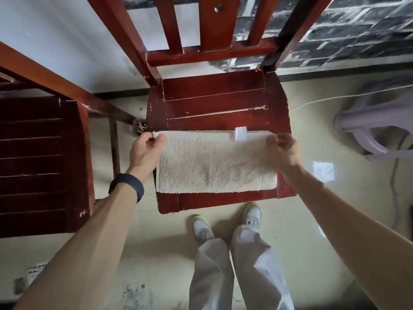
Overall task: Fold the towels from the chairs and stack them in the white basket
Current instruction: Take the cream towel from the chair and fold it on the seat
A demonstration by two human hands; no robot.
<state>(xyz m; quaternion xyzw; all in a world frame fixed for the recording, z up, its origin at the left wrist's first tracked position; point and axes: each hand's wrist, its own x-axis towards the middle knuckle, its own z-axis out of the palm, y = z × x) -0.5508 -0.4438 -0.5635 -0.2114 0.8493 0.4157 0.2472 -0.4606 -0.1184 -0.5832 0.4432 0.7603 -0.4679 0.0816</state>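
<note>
A cream towel (215, 163) lies folded into a wide rectangle on the seat of a red-brown wooden chair (214, 101), with a white label sticking out at its far edge. My left hand (146, 151) pinches the towel's far left corner. My right hand (283, 151), slightly blurred, grips the far right corner. Both hands rest at the folded edge, level with each other. The white basket is not in view.
A second red-brown chair (40, 162) stands close on the left, its seat bare. A pale plastic stool or tub (377, 128) sits on the floor at the right, with a thin cable (335, 98) running past it. My feet stand just before the chair.
</note>
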